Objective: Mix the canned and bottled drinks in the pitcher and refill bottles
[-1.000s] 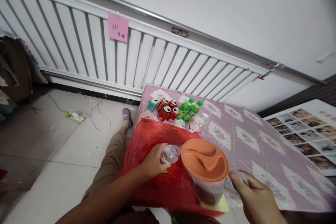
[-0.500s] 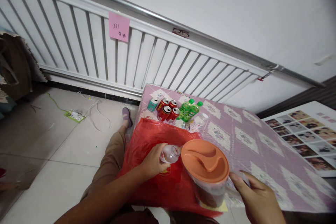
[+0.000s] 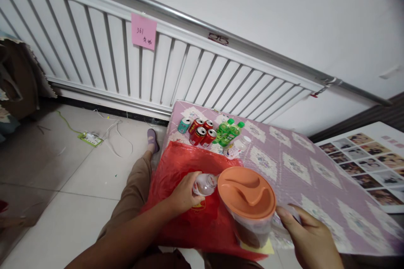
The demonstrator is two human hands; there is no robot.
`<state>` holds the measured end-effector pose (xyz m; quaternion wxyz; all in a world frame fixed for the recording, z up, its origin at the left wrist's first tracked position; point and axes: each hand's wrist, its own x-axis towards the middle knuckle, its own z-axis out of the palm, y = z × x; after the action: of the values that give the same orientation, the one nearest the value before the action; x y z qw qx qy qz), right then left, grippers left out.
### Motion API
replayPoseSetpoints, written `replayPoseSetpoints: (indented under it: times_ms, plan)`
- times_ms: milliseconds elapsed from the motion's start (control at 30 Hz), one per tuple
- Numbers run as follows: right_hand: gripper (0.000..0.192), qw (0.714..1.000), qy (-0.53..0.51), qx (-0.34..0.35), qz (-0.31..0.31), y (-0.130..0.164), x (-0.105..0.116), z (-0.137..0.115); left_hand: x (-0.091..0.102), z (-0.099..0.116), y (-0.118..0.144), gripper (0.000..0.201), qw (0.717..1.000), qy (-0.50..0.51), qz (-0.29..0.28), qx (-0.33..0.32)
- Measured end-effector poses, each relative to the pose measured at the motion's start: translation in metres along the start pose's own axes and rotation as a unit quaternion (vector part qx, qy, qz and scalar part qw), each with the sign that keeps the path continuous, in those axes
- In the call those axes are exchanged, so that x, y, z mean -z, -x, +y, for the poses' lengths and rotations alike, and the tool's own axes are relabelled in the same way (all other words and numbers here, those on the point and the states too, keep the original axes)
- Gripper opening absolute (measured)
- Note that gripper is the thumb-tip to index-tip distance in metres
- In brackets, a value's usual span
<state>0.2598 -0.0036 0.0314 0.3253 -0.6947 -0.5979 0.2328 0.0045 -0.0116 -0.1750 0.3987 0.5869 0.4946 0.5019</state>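
My left hand is wrapped round a small clear bottle with no cap, tilted so its mouth faces the pitcher. The fingers of my right hand close on the handle of a clear plastic pitcher, which has an orange lid and brownish liquid inside. The lid's edge on the left is right beside the bottle's mouth; whether they touch, I cannot tell. Beneath both lies a red plastic bag, spread over the near end of the covered surface. Part of a yellow paper shows under the pitcher.
Red cans, a teal can, green-capped bottles and a white-capped clear bottle stand behind the bag on a purple patterned cover. Past them is a white radiator. A power strip with cords lies on the floor.
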Motion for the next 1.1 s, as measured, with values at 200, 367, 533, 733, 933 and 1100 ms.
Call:
replayPoseSetpoints:
  times_ms: [200,367,533,733,933,1100]
  plan:
    - [0.022,0.999,0.003,0.018,0.042,0.010,-0.009,-0.011,-0.001,-0.001,0.000,0.077,1.000,-0.014,-0.005,0.009]
    - [0.021,0.998,-0.010,0.020,0.059,0.016,-0.013,-0.017,0.001,0.001,0.000,0.076,1.000,-0.013,-0.006,0.008]
    - [0.020,0.999,-0.021,0.013,0.047,0.016,-0.014,-0.018,0.001,0.000,-0.001,0.077,1.000,-0.015,-0.007,0.007]
    - [0.020,0.998,-0.021,0.012,0.051,0.017,-0.014,-0.020,0.000,-0.003,0.000,0.076,1.000,-0.006,-0.005,0.005]
    - [0.021,0.999,-0.016,0.010,0.050,0.018,-0.014,-0.023,0.000,-0.002,0.000,0.076,1.000,-0.013,-0.005,0.002]
    - [0.021,0.999,-0.020,-0.006,0.050,0.018,-0.014,-0.025,0.000,-0.002,0.000,0.076,1.000,-0.018,-0.005,0.003]
